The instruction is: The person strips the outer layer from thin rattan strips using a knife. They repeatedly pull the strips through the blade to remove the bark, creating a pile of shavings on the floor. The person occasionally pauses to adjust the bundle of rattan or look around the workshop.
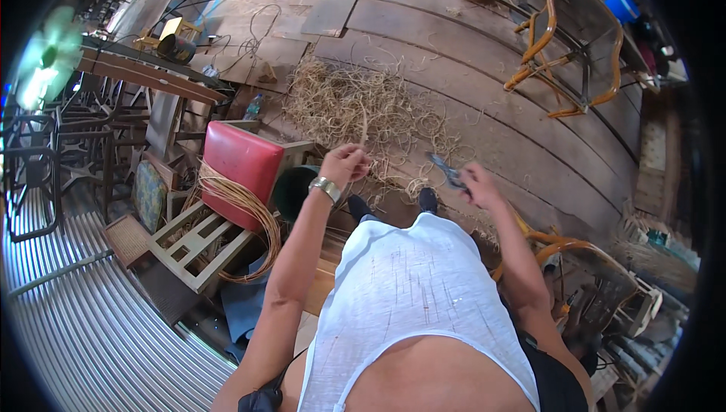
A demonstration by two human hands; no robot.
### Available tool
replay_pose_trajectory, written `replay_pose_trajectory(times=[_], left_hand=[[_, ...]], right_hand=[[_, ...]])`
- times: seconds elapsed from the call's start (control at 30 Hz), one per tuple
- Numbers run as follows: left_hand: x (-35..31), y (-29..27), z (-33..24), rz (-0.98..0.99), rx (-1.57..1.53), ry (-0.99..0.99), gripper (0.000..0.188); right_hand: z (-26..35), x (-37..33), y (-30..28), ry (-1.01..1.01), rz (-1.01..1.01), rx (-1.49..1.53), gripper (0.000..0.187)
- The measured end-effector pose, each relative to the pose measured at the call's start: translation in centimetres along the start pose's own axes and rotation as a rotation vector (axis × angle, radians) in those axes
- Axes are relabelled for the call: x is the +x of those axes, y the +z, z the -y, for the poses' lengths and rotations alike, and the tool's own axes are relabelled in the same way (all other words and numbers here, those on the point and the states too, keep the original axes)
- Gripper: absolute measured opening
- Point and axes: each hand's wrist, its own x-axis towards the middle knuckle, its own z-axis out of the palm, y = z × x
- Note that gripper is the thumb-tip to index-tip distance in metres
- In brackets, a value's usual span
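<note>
My left hand, with a metal watch on its wrist, is raised in front of me with fingers pinched together. A thin pale cane strip stands up from those fingers. In my right hand is a dark grey pair of shears, its blades pointing up and left. The two hands are apart, and the shears do not touch the strip. Beyond them, on the floor, lies a big heap of tangled cane shavings, with loose bits reaching down to my feet.
At left stands a chair with a red cushion, a coil of cane hung over it. A dark round container sits beside it. A cane-framed chair is at far right, another chair frame nearer. Planks form the floor.
</note>
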Motion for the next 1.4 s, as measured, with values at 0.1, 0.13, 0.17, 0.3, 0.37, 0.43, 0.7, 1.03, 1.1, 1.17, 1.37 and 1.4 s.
replay_pose_trajectory(times=[0.1, 0.13, 0.17, 0.3, 0.37, 0.43, 0.7, 1.03, 1.1, 1.17, 1.37, 1.4], left_hand=[[-1.4, 4.8, 0.0, 0.098, 0.172, -0.039, 0.021], [-1.7, 5.7, 0.1, 0.129, 0.214, -0.047, 0.021], [-1.9, 6.4, 0.2, 0.148, 0.247, -0.061, 0.022], [-3.2, 7.2, 0.3, 0.175, 0.324, -0.039, 0.027], [-4.5, 6.5, 1.2, 0.162, 0.246, 0.023, 0.029], [-6.5, 4.1, 2.2, 0.193, 0.353, 0.027, 0.027], [-11.5, 0.9, 3.4, 0.129, 0.540, -0.056, 0.027], [-5.4, 7.2, 4.0, 0.123, 0.365, 0.163, 0.025], [-4.4, 6.7, 5.9, 0.153, 0.331, 0.275, 0.025], [-4.5, 6.3, 6.7, 0.140, 0.452, 0.233, 0.027], [-4.9, 7.5, 6.6, -0.142, 0.734, 0.266, 0.032], [-5.0, 7.9, 5.9, -0.174, 0.826, 0.304, 0.033]], right_hand=[[3.8, 1.4, 4.9, -0.042, 0.171, 0.185, 0.017], [4.8, 1.9, 6.2, -0.051, 0.201, 0.222, 0.017], [5.4, 2.4, 7.2, -0.093, 0.157, 0.182, 0.018], [6.5, 3.6, 9.3, -0.185, -0.039, 0.051, 0.021], [6.2, 4.2, 9.5, -0.239, -0.140, -0.010, 0.021], [4.8, 5.0, 8.7, -0.229, -0.195, 0.019, 0.021], [4.5, 4.6, 5.3, -0.076, 0.038, 0.118, 0.017], [4.3, 2.1, 10.9, -0.147, 0.082, 0.018, 0.025], [3.5, 2.7, 10.4, -0.035, 0.181, 0.055, 0.024], [2.0, 3.1, 10.6, -0.020, 0.192, 0.041, 0.026], [1.5, 3.1, 11.7, -0.004, 0.094, -0.100, 0.030], [2.0, 3.0, 11.7, 0.034, 0.084, -0.076, 0.032]])
